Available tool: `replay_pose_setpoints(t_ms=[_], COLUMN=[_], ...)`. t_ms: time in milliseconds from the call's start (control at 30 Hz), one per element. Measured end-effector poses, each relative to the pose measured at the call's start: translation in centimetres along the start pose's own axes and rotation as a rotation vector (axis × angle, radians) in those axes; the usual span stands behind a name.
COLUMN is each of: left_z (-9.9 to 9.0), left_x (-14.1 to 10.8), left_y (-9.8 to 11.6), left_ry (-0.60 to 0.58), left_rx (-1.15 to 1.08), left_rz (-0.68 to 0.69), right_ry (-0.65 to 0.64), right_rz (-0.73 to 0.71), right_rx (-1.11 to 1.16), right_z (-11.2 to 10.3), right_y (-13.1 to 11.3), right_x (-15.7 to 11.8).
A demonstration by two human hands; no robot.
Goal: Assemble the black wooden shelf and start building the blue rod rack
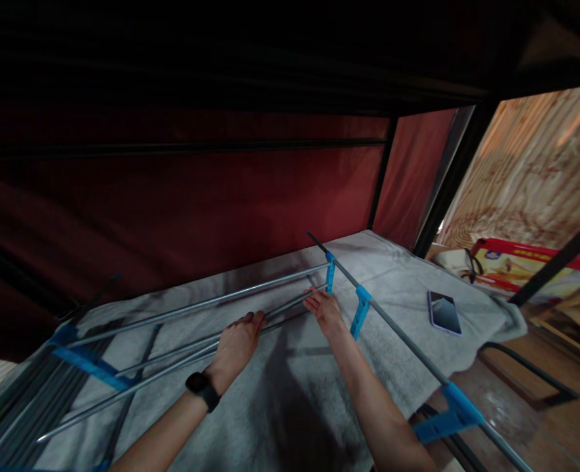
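My left hand (238,344), with a dark watch on its wrist, is closed around a thin metal tube (137,388). The tube slants from a tapered end at the lower left up toward a blue plastic bracket (329,269). Near that far end, my right hand (325,311) has its fingers curled at the tube, just left of the bracket. Whether the tube's end sits in the bracket is hidden by the fingers. Another crosswise tube (211,301) joins the far bracket to a blue bracket (90,367) on the left. A long grey pole (402,334) carries several blue brackets on the right.
Grey fabric (392,262) covers the surface under the frame. A bundle of dark tubes (34,387) lies at the left. A phone (444,313) rests on the right. Black metal posts (454,177) and a low dark beam enclose the space; a red box (530,262) stands beyond.
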State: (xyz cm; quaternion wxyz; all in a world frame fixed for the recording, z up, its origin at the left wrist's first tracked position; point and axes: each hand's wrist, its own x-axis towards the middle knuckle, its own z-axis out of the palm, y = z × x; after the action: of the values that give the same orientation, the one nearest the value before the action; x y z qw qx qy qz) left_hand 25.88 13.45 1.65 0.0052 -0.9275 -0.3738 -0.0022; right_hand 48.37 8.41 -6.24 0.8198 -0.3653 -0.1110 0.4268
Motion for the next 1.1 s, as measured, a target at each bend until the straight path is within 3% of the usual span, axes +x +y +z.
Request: replay_pose_setpoints(t_ms=[467, 867, 967, 1100], left_z=[1.1, 1.6, 1.7, 1.5], left_x=[2.4, 3.0, 3.2, 3.4], left_y=[-0.3, -1.0, -1.1, -1.1], left_ry=[0.087, 0.18, 0.192, 0.185], left_rx=[-0.049, -0.032, -0.026, -0.018], left_rz=[0.034, 0.086, 0.094, 0.089], right_ry=[0.017, 0.046, 0.03, 0.036], right_rz=[0.006, 0.035, 0.026, -0.064], right_rx=[-0.024, -0.038, -0.081, -0.309], right_z=[-0.3, 0.0, -0.2, -1.3], right_y=[-0.8, -1.5, -1.4, -1.0], right_x=[1.5, 1.5, 1.7, 1.8])
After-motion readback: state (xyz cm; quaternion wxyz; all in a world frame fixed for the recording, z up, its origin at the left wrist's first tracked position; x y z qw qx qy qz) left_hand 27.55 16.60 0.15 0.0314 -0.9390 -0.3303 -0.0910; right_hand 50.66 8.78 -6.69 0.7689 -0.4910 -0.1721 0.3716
